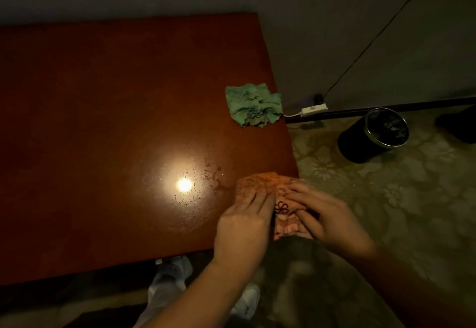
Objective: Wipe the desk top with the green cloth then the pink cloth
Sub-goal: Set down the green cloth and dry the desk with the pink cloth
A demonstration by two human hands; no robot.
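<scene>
The dark red-brown desk top [103, 121] fills the left of the view, with a lamp glare and small wet specks near its front right. A crumpled green cloth [253, 105] lies at the desk's right edge, touched by neither hand. The pink cloth [260, 182], with a dark flower pattern, sits at the front right corner and hangs over the edge. My left hand [244, 222] rests on it with straight fingers. My right hand [329, 217] holds the cloth's overhanging part with curled fingers.
A black waste bin [373, 134] stands on the patterned floor to the right. A white power strip [314, 109] with a cable lies by the wall behind the desk's right edge. My legs and white shoes [175, 273] are below the front edge.
</scene>
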